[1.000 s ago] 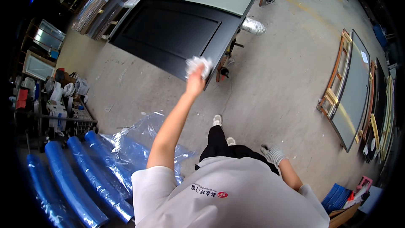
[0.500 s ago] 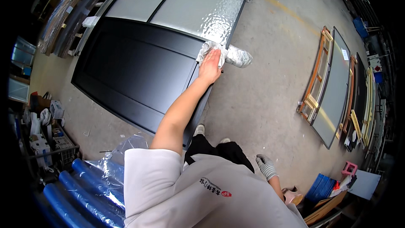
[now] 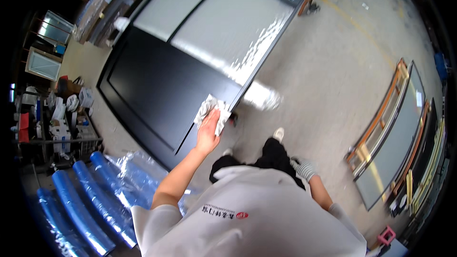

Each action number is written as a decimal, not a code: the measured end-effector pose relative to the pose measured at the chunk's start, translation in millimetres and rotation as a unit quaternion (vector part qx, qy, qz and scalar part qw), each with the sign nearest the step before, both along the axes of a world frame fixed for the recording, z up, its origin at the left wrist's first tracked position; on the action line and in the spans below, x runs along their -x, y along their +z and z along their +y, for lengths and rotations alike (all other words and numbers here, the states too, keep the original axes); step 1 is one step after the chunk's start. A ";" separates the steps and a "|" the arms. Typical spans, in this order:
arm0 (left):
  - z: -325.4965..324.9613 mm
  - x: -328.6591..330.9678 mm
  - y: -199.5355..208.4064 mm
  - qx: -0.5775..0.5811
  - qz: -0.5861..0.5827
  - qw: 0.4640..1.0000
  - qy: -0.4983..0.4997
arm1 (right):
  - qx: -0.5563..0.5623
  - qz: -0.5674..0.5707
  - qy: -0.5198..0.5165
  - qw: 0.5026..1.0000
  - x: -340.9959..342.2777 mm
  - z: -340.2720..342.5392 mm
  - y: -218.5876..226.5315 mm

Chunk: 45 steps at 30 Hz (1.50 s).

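A large door (image 3: 157, 83) lies flat in front of me, with a smooth black panel at its near end and textured glass panes (image 3: 223, 28) beyond. My left hand (image 3: 208, 131) presses a crumpled white cloth (image 3: 209, 106) onto the black frame close to the right edge. Its fingers lie over the cloth, which spreads out around them. My right hand (image 3: 304, 169), in a striped grey glove, hangs low beside my black trousers. Nothing shows in it, and its loosely bent fingers are slightly blurred.
Under the door's right edge a shiny, rounded, wrapped-looking thing (image 3: 263, 96) sticks out. Blue film-wrapped rolls (image 3: 83, 209) lie at lower left. Framed panels (image 3: 397, 138) lean on a wooden rack at right. A cart with boxes (image 3: 62, 131) stands far left.
My left hand has drawn the cloth toward me along the door's right edge. I have stepped, and the view has shifted. My right hand is nearer my leg.
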State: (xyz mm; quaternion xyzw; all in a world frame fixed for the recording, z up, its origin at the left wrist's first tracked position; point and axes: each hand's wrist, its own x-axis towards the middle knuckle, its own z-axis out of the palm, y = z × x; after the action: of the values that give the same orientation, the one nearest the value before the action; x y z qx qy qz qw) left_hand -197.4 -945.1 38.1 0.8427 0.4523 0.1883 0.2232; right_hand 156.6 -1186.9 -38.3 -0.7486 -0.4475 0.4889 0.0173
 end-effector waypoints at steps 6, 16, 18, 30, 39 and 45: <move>48.2 -65.6 -9.2 -0.046 0.007 0.997 0.067 | -0.116 -0.092 -0.003 0.989 -148.8 54.3 0.2; 27.6 -66.6 16.8 0.029 -0.072 0.913 0.401 | 0.037 -0.020 -0.075 0.996 -242.0 26.2 -56.2; 85.2 -93.5 39.1 -0.032 -0.212 0.863 0.457 | 0.055 0.012 -0.081 0.995 -247.5 28.6 -61.5; 313.0 -300.1 -14.8 -0.061 0.075 0.989 0.108 | -0.040 0.024 -0.263 0.964 -349.8 157.8 -51.4; 518.8 -328.0 -38.5 -0.059 -0.089 0.918 0.382 | -0.068 0.016 -0.285 0.956 -448.8 300.5 -78.9; 599.9 -372.9 -22.7 -0.116 -0.272 0.846 0.443 | 0.015 0.043 -0.204 0.978 -481.4 387.1 -11.6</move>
State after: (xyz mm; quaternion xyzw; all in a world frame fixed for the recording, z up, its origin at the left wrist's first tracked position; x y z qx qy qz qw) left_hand 175.4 -345.3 15.4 0.4876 0.6736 0.5398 0.1309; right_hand 638.0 -799.7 -49.9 -0.8025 -0.2769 0.5136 0.1245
